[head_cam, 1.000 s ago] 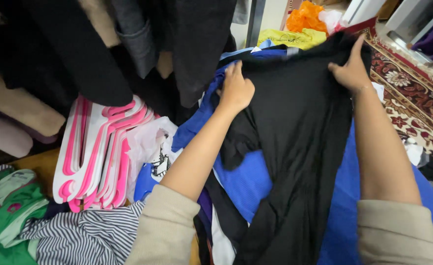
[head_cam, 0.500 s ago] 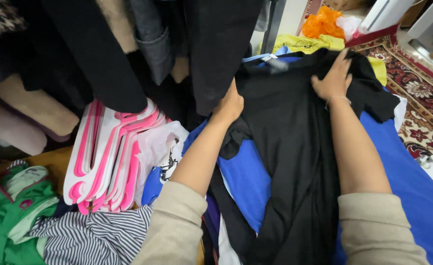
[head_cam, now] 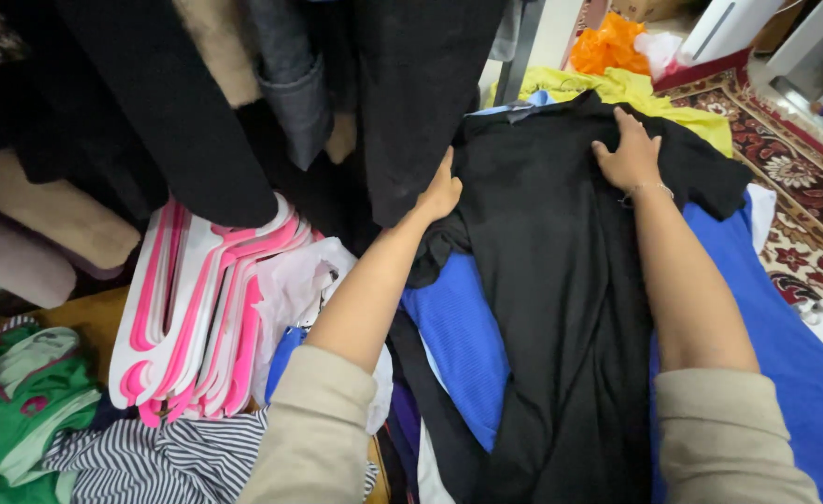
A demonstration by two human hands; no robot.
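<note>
Black garment (head_cam: 561, 308) under both hands (head_cam: 631, 154)

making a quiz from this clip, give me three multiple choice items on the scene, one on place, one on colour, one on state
1. Where does the stack of hangers lie relative to the black garment?
A. to its left
B. on top of it
C. to its right

2. What colour is the cloth directly under the black garment?
A. red
B. blue
C. white

3. How is the right hand?
A. clenched in a fist
B. holding a hanger
C. flat on the black garment

Answers: 1 A, the hangers sit left of the left hand. 2 B, blue shows along both edges. 3 C, its fingers are spread on the fabric.
</note>
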